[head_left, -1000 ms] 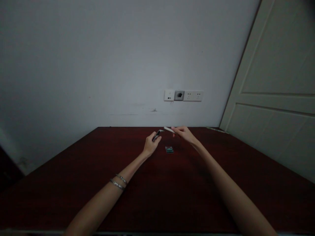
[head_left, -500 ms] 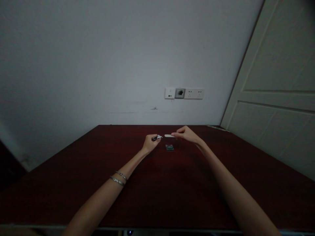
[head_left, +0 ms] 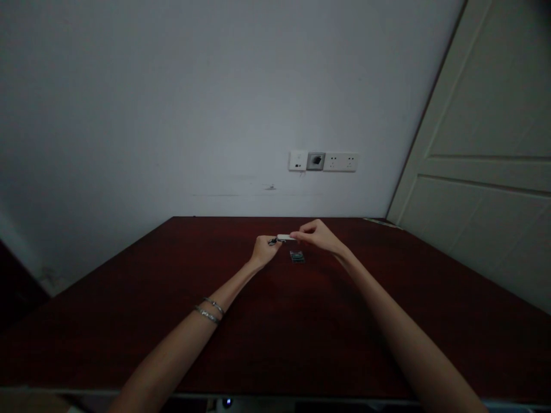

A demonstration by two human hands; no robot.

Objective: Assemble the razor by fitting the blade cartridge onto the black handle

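Observation:
Both arms reach out over a dark red table [head_left: 275, 332]. My left hand [head_left: 263, 250], with two bracelets at the wrist, is closed round a small dark object with a metal tip [head_left: 272, 241]. My right hand [head_left: 316, 236] pinches a small white piece [head_left: 285, 237] by its right end. The white piece's left end meets the metal tip, held a little above the tabletop. A small dark greenish item [head_left: 297, 256] lies on the table just under and between the hands.
A white wall stands behind the table, with a row of wall sockets [head_left: 322, 162] above the hands. A white panelled door [head_left: 486, 166] fills the right side. The room is dim.
My right hand has lowered and moved left, bringing the white piece against the tip of the dark object in my left hand. The gap between the two pieces has closed.

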